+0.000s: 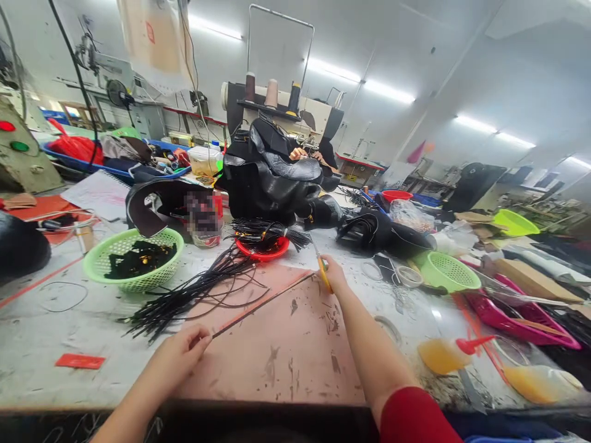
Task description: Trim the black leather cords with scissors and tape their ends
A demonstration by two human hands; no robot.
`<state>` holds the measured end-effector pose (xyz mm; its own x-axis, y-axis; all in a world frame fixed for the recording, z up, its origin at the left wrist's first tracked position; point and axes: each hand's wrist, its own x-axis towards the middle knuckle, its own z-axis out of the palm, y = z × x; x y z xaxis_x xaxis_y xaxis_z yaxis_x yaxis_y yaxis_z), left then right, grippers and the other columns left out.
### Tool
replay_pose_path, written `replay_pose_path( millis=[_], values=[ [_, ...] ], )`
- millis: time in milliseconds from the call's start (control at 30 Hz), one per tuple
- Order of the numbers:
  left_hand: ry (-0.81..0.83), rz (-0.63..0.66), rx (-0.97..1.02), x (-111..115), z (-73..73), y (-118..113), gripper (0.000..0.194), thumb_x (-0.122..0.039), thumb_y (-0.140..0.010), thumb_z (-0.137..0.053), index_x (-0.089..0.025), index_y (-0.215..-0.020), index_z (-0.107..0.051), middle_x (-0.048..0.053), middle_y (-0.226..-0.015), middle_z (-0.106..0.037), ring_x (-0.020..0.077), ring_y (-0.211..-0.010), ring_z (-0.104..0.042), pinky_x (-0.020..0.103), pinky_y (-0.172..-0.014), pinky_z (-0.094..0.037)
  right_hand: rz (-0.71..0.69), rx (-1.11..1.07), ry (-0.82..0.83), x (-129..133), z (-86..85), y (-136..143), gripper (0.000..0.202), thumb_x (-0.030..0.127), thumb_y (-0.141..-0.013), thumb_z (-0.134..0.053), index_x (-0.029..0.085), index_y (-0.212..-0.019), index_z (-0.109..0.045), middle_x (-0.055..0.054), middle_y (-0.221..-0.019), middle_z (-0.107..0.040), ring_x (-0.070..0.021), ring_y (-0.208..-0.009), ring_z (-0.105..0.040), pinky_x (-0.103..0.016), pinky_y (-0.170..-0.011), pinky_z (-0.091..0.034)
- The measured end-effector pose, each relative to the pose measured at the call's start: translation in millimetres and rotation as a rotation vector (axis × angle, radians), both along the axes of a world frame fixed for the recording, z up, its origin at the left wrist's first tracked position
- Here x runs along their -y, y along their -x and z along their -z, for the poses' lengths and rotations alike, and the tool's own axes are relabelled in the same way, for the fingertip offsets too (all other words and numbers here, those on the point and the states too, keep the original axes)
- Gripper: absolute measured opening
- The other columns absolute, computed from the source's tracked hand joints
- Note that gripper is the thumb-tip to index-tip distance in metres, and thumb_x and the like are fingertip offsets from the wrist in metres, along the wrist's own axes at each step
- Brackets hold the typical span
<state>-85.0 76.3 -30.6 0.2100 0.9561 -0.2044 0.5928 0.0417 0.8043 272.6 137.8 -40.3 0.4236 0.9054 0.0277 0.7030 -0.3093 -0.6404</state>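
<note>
My left hand [184, 351] pinches one end of a thin black cord [258, 309], which runs slantwise up to the right over a worn pink board [277, 363]. At the cord's far end, my right hand [336, 277] grips yellow-handled scissors [324, 275], blades pointing away. I cannot tell whether the blades touch the cord. Left of the board lies a loose bundle of black cords [184, 301]. More black cords [272, 232] lie tied together across a red bowl [277, 251].
A green basket [148, 280] with black pieces stands left, another green basket [450, 271] right. Black leather pieces [272, 178] pile up behind. Near the right edge are a magenta basket [521, 323] and a bottle of yellow liquid [441, 357]. Another person's hands [300, 154] work behind.
</note>
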Motion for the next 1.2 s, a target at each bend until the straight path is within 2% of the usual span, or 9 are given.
replay_pose_path(
  millis=[167,467,767,967,1200],
  values=[
    [0.019,0.025,-0.124,-7,8.9,-15,0.018,-0.034,-0.066,-0.04,-0.023,-0.055,-0.047,-0.006,-0.045,-0.045,0.014,-0.042,-0.047,0.021,-0.043,-0.032,-0.009,0.122,0.085,-16,7.9,0,0.049,0.012,-0.06,-0.053,0.024,-0.107,-0.054,-0.001,-0.071,-0.06,-0.0164,-0.063,-0.053,-0.022,-0.054,-0.035],
    [0.049,0.03,-0.151,-9,9.6,-16,0.018,-0.035,-0.066,-0.039,-0.023,-0.056,-0.048,-0.005,-0.042,-0.047,0.0139,-0.039,-0.044,0.022,-0.042,-0.03,0.01,0.223,0.181,-18,10.9,-1,0.049,0.015,-0.064,-0.053,0.026,-0.112,-0.05,-0.002,-0.075,-0.062,-0.017,-0.065,-0.055,-0.022,-0.055,-0.036],
    [-0.014,0.02,-0.229,-7,18.5,-16,0.012,-0.026,-0.066,-0.04,-0.022,-0.06,-0.049,-0.004,-0.051,-0.053,0.0141,-0.049,-0.05,0.022,-0.05,-0.034,0.002,0.314,0.241,-19,10.9,-2,0.048,0.017,-0.066,-0.054,0.025,-0.112,-0.05,-0.003,-0.076,-0.064,-0.0186,-0.068,-0.057,-0.022,-0.056,-0.036],
    [0.013,0.025,-0.249,2,15.4,-19,0.011,-0.021,-0.069,-0.039,-0.022,-0.063,-0.049,-0.003,-0.056,-0.056,0.0137,-0.052,-0.051,0.022,-0.051,-0.033,0.001,0.344,0.27,-15,11.2,-1,0.049,0.018,-0.067,-0.055,0.021,-0.115,-0.049,-0.009,-0.087,-0.064,-0.0229,-0.078,-0.057,-0.024,-0.059,-0.036],
    [-0.02,-0.006,-0.335,7,11.6,-23,0.011,-0.02,-0.07,-0.041,-0.021,-0.062,-0.049,-0.001,-0.058,-0.057,0.0141,-0.056,-0.051,0.023,-0.053,-0.032,-0.006,0.347,0.283,-12,12.0,-2,0.047,0.021,-0.068,-0.053,0.022,-0.114,-0.049,-0.008,-0.086,-0.065,-0.0224,-0.075,-0.058,-0.023,-0.057,-0.035]
  ],
)
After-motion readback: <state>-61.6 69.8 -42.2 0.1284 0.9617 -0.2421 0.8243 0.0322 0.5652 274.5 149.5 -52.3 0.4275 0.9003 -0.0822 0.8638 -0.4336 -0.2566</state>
